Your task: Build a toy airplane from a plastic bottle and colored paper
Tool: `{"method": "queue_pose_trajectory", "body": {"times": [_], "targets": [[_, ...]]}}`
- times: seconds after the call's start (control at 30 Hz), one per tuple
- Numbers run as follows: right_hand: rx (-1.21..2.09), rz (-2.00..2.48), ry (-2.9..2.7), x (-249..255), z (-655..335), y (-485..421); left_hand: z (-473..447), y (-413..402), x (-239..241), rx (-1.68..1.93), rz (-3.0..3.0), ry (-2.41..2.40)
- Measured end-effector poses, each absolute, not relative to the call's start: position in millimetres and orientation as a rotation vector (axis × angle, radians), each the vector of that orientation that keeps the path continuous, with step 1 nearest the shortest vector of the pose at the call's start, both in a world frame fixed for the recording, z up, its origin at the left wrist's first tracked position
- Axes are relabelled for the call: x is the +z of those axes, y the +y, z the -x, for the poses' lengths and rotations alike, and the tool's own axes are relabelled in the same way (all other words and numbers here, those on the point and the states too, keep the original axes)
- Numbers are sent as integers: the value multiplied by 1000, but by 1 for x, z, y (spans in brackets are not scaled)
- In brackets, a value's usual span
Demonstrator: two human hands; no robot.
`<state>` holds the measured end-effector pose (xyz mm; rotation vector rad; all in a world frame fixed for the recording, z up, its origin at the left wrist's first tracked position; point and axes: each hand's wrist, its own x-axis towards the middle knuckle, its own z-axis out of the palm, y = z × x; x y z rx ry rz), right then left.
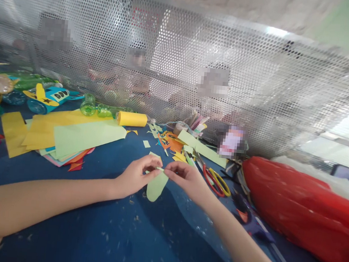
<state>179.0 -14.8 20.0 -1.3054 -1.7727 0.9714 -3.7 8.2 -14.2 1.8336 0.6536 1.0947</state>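
Note:
Between my two hands is a light green piece of paper (156, 187) with a rounded lower end, held just above the blue table (107, 231). My left hand (137, 174) pinches its upper part from the left. From the right, the fingertips of my right hand (185, 179) pinch the same paper, close to the left fingertips. A narrow folded edge shows between the fingers; the rest of the top is partly hidden. Beyond the hands lie orange and yellow paper scraps (172, 143). Red and yellow-handled scissors (219, 182) rest beside my right wrist.
Yellow and green paper sheets (85, 137) are stacked at left, near a blue-and-yellow toy plane (50, 97) and a yellow-wrapped bottle (132, 119). At right are a glue gun (253, 223) and a red plastic bag (296, 207). A perforated metal screen (175, 53) stands behind, with people beyond.

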Motion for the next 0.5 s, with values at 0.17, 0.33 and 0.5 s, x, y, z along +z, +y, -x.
{"method": "queue_pose_trajectory", "body": {"times": [0.17,0.33,0.5], "targets": [[899,1360,-1848,23,-184,-14,3,9,-13,1079,-1740,673],[812,1354,-1888,21,-185,-13,3,10,-12,1065,-1695,690],[750,1366,-1919,21,-182,-16,3,11,-15,1094,-1719,667]]}}
